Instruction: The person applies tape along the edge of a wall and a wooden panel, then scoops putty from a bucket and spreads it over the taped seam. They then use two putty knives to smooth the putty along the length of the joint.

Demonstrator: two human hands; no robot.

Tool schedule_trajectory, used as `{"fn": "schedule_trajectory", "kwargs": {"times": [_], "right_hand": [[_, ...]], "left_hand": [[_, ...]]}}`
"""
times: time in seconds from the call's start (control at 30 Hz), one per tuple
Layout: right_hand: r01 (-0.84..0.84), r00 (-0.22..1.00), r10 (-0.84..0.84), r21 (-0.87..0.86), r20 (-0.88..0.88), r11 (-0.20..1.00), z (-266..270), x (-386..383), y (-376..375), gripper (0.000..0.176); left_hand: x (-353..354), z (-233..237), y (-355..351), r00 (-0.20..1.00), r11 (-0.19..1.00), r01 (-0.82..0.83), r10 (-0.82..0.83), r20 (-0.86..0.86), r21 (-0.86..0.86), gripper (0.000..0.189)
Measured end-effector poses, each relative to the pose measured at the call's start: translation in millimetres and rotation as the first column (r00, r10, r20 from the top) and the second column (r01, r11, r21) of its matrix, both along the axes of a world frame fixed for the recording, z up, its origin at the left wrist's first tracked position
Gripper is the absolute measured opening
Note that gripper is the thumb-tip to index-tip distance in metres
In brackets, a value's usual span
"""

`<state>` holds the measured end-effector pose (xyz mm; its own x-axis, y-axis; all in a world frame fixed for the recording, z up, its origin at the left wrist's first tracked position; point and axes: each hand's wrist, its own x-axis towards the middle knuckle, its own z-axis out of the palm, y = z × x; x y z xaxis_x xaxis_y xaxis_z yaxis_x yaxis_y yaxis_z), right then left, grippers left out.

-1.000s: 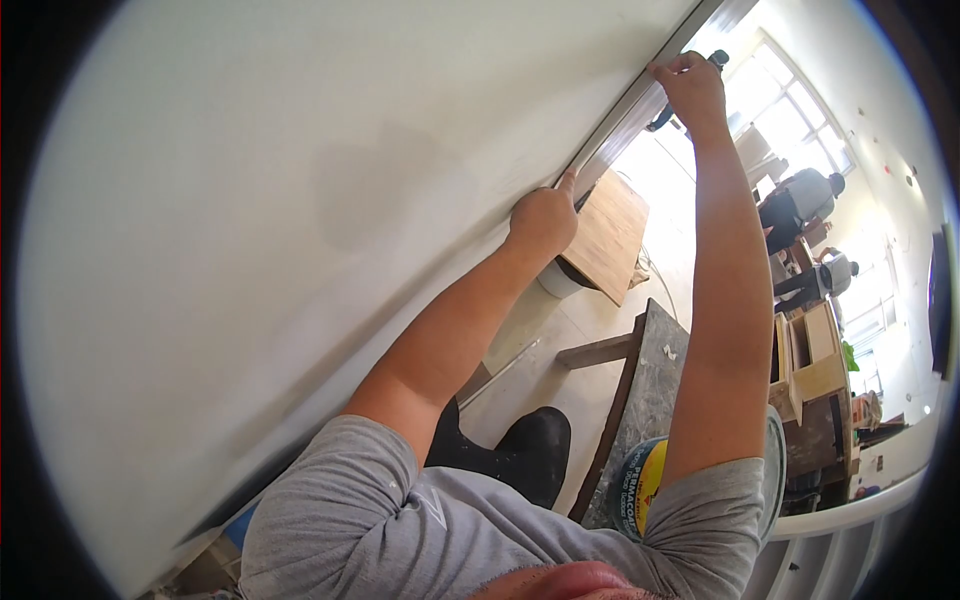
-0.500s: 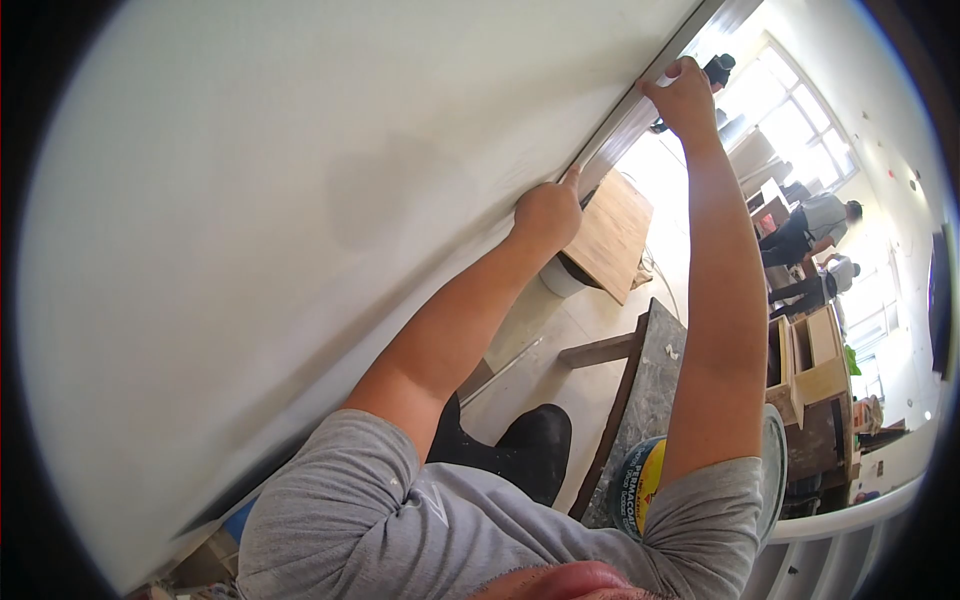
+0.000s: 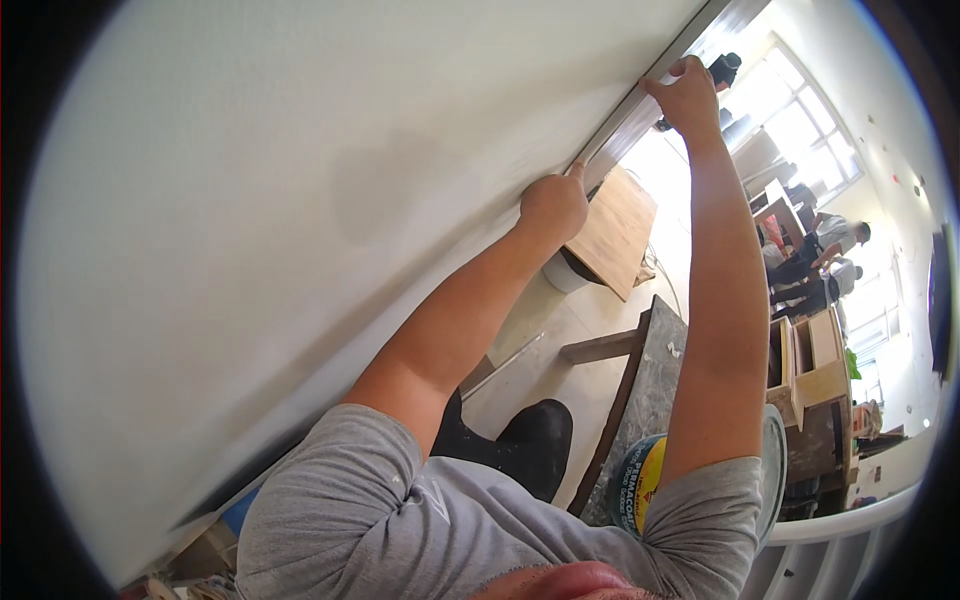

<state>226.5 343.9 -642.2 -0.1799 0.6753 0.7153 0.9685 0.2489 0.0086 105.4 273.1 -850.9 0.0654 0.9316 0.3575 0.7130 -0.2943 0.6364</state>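
Note:
A large white panel (image 3: 300, 200) fills the left of the view, with a grey metal strip (image 3: 625, 120) running along its right edge. My left hand (image 3: 553, 205) is closed into a fist against the panel's edge, its thumb pressed on the strip. Higher up, my right hand (image 3: 690, 95) has its fingers curled over the same strip. What is under those fingers is hidden.
Below stand my black boots (image 3: 530, 440), a wooden board on a white bucket (image 3: 612, 235), a grey-topped wooden bench (image 3: 650, 380) and a blue and yellow tub (image 3: 638, 487). Wooden cabinets (image 3: 812, 360) and other people (image 3: 815, 255) are at the far right by bright windows.
My left hand slid a little further up along the strip. My right hand shifted its grip slightly. The people in the background moved to the right.

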Motion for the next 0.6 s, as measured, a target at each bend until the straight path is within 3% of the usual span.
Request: {"fn": "schedule_trajectory", "kwargs": {"times": [0.6], "right_hand": [[0.013, 1.000, -0.013, -0.022, 0.013, 1.000, 0.4, 0.6, 6.5, 0.060]], "left_hand": [[-1.2, 4.9, 0.2, 1.000, 1.000, 0.002, -0.002, -0.021, -0.006, 0.057]]}}
